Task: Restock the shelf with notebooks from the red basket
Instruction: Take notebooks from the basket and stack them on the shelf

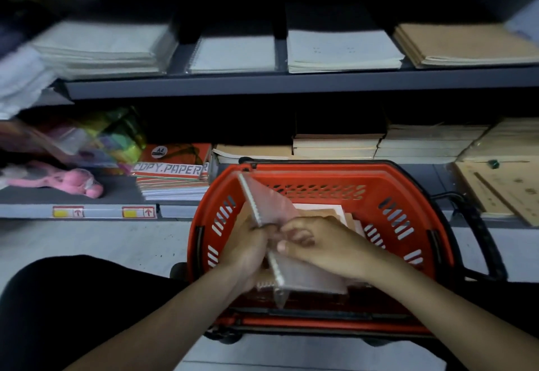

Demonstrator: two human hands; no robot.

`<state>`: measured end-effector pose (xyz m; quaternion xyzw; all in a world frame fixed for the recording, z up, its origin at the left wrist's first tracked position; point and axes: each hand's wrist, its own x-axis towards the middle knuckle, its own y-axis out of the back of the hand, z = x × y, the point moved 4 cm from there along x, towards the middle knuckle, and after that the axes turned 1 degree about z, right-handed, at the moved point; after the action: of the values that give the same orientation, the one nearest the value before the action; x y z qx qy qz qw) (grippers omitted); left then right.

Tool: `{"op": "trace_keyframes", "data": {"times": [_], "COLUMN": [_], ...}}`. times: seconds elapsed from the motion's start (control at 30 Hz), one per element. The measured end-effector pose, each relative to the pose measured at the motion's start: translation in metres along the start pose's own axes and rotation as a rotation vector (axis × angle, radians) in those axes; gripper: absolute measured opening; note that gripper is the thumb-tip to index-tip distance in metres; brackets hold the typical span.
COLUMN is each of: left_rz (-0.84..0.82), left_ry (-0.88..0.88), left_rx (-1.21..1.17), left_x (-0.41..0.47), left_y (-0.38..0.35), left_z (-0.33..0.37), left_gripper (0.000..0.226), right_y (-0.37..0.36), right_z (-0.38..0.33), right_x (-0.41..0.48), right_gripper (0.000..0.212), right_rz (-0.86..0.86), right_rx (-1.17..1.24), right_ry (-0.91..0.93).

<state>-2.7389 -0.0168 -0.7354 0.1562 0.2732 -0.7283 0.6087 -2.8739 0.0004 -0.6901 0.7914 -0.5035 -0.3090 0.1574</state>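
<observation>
A: What do the fingers do?
B: The fingers (294, 238) of the right hand (323, 243) are curled and pinch the notebook (272, 204) on its clear cover. The left hand (248, 246) grips the same notebook at the spiral edge.
A: Where is this notebook?
B: It is tilted above the basket (408, 184), with both hands on it and the spiral toward the left. Under it, more notebooks (329, 213) lie in the basket.
A: And around it?
B: The basket stands just before the shelf (262, 86). The upper board carries flat stacks (341, 49). The lower one has copy paper (172, 169) and a pink toy (75, 181).
</observation>
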Motion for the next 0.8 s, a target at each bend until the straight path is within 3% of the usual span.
{"op": "trace_keyframes", "data": {"times": [0.03, 0.13, 0.23, 0.33, 0.43, 0.6, 0.7, 0.8], "left_rz": [-0.006, -0.073, -0.158, -0.185, -0.196, -0.172, -0.095, 0.036], "left_ry": [-0.032, -0.133, -0.220, -0.319, -0.406, -0.428, -0.409, -0.516], "left_rx": [0.037, 0.143, 0.179, 0.166, 0.162, 0.273, 0.368, 0.374], "left_x": [0.001, -0.013, -0.030, -0.036, -0.037, -0.037, -0.042, -0.044], "left_y": [0.004, 0.005, 0.012, 0.030, 0.043, 0.073, 0.101, 0.125], "left_z": [0.003, 0.029, 0.067, 0.106, 0.148, 0.228, 0.256, 0.274], "left_gripper": [0.031, 0.039, 0.039, 0.034, 0.030, 0.035, 0.049, 0.038], "right_y": [0.001, 0.022, 0.033, 0.034, 0.022, 0.036, 0.060, 0.081], "right_z": [0.006, 0.025, 0.039, 0.032, -0.002, -0.077, -0.119, -0.153], "right_x": [0.002, 0.004, 0.004, 0.003, 0.004, 0.019, 0.035, 0.064], "right_gripper": [0.041, 0.065, 0.083, 0.068, 0.049, 0.044, 0.036, 0.033], "right_rz": [0.021, 0.321, 0.387, 0.336, 0.242, 0.425, 0.488, 0.505], "right_rx": [0.066, 0.043, 0.466, 0.785, 0.810, 0.897, 0.926, 0.920], "right_ry": [-0.038, -0.198, -0.298, -0.258, -0.121, 0.168, 0.253, 0.282]}}
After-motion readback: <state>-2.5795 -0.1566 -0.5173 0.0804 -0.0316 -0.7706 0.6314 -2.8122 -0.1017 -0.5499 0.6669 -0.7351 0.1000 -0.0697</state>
